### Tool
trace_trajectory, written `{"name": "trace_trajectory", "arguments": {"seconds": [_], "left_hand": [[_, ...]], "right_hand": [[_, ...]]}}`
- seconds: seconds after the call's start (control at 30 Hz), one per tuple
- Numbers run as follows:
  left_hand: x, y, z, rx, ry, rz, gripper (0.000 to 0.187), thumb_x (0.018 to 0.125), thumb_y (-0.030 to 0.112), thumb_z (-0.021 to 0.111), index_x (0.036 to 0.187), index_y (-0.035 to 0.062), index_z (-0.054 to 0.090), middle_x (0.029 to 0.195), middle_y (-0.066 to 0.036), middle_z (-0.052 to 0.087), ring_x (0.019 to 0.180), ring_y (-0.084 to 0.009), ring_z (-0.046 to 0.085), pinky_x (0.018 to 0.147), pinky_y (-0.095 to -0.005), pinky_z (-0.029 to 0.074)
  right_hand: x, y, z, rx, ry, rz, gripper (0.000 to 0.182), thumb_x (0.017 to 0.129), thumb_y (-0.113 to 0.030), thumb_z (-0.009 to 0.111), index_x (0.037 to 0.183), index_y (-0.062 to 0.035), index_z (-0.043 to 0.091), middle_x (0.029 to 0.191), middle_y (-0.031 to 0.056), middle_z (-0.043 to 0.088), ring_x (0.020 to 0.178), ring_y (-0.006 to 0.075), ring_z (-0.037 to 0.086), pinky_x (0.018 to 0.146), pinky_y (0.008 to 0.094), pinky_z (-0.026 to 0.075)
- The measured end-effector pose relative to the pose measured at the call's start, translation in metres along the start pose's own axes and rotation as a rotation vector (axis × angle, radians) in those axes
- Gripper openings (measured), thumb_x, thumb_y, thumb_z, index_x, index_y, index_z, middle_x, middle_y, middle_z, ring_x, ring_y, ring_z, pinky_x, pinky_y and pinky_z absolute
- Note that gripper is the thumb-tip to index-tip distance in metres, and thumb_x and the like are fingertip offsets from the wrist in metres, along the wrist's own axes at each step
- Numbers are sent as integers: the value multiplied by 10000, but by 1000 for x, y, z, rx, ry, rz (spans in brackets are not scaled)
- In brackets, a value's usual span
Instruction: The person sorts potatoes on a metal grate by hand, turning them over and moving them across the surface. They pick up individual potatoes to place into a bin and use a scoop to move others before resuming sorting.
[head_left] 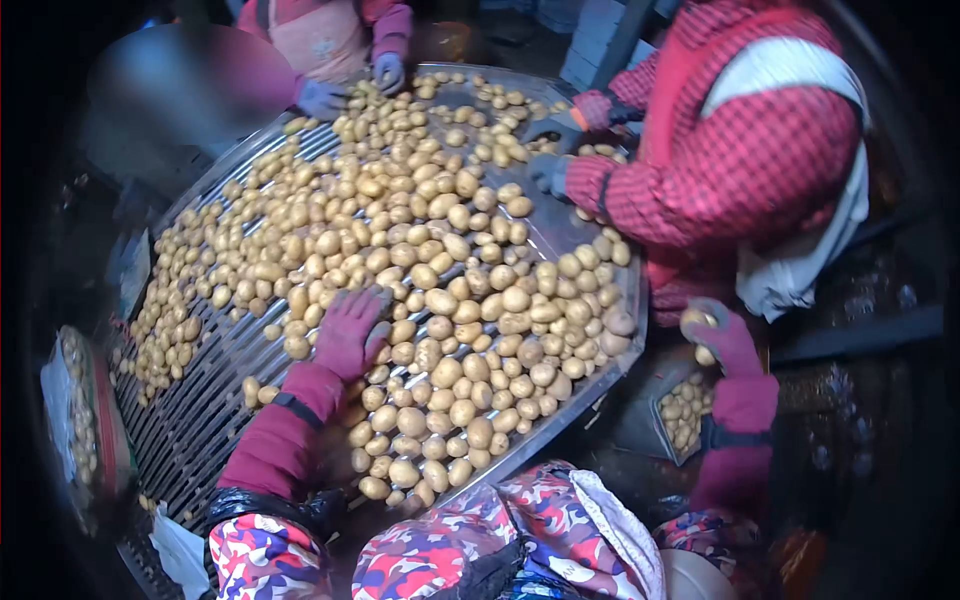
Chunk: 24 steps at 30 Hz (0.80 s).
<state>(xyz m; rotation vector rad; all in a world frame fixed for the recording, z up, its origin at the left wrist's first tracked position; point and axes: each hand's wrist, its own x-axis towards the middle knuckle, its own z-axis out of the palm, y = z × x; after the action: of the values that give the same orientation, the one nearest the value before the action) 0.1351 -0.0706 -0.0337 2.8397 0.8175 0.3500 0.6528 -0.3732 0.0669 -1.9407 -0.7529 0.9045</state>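
Observation:
A wide slatted metal table point(190, 410) carries a thick layer of potatoes point(445, 300). My left hand point(350, 330), in a pink glove, rests on the potatoes at the middle of the table, fingers apart, with nothing seen in its grip. Off the table's right edge, my right hand point(722, 338), also gloved, holds potatoes point(700, 322) above a container of potatoes point(685, 412).
A person in a red checked jacket point(720, 170) works at the right edge, gloved hands on the potatoes. Another person in pink point(320, 40) has gloved hands at the far edge. A filled sack point(85, 420) stands at the left.

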Motion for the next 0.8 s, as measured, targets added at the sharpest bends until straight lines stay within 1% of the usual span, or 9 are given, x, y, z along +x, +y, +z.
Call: {"name": "trace_trajectory", "arguments": {"seconds": [0.1, 0.2, 0.27, 0.33, 0.4, 0.47, 0.57, 0.67, 0.8], "left_hand": [[9, 14, 19, 42, 10, -25, 559, 947, 344, 550, 1457, 127, 476, 1459, -164, 494, 1343, -394, 438, 1137, -573, 281], [22, 45, 16, 163, -45, 24, 565, 939, 397, 565, 1454, 179, 485, 1482, -127, 485, 1344, -421, 425, 1102, -600, 294], [26, 59, 18, 104, -58, -29, 568, 939, 405, 561, 1448, 167, 489, 1488, -127, 478, 1343, -416, 428, 1081, -593, 318], [27, 66, 19, 36, -76, -55, 572, 962, 421, 520, 1456, 138, 475, 1480, -136, 488, 1356, -425, 418, 1079, -602, 329], [20, 73, 24, -24, -48, -41, 566, 975, 420, 497, 1464, 137, 465, 1475, -140, 493, 1351, -431, 423, 1080, -606, 327], [15, 79, 18, -13, -63, -12, 546, 991, 411, 480, 1468, 145, 469, 1486, -133, 485, 1360, -430, 423, 1072, -561, 358], [2, 75, 27, -68, 23, -47, 500, 989, 374, 505, 1433, 144, 516, 1476, -104, 498, 1377, -397, 415, 1011, -515, 411], [2, 77, 28, -42, 36, -60, 493, 986, 365, 513, 1430, 150, 516, 1475, -88, 499, 1390, -364, 410, 1000, -515, 412], [5, 78, 22, -74, 7, -91, 495, 991, 358, 504, 1433, 136, 502, 1472, -98, 497, 1385, -358, 410, 1074, -523, 370]], "right_hand": [[-36, 107, -63, -166, 125, 20, 585, 764, -158, 789, 1301, -13, 607, 1147, 89, 664, 1046, 191, 630, 867, 317, 534], [-45, 159, -71, -305, 256, 521, 603, 779, -203, 793, 1327, -40, 600, 1220, 111, 650, 1097, 216, 619, 939, 360, 518], [-41, 128, -33, -789, 449, 49, 575, 828, -225, 768, 1350, -65, 589, 1273, 127, 634, 1146, 233, 614, 985, 369, 498], [-44, 40, 35, -322, 384, -96, 503, 863, -210, 716, 1332, -73, 596, 1276, 155, 643, 1155, 322, 635, 1009, 394, 487], [-18, 9, 82, -499, 316, -478, 444, 857, -173, 710, 1287, -110, 621, 1260, 128, 653, 1132, 294, 650, 983, 377, 503], [12, -25, 125, -637, 218, -477, 355, 871, -225, 685, 1214, -140, 652, 1198, 118, 670, 1016, 336, 670, 887, 434, 534], [90, -48, 165, -1023, 43, -387, 363, 847, -202, 690, 1198, -113, 663, 1170, 162, 674, 1075, 323, 661, 907, 421, 522], [147, -62, 184, -1308, -326, -76, 403, 807, -241, 709, 1183, -104, 668, 1148, 173, 684, 1053, 333, 671, 894, 434, 527], [158, -53, 195, -1336, -361, -198, 409, 793, -251, 711, 1173, -105, 671, 1134, 177, 689, 1045, 338, 674, 881, 441, 532]]}}
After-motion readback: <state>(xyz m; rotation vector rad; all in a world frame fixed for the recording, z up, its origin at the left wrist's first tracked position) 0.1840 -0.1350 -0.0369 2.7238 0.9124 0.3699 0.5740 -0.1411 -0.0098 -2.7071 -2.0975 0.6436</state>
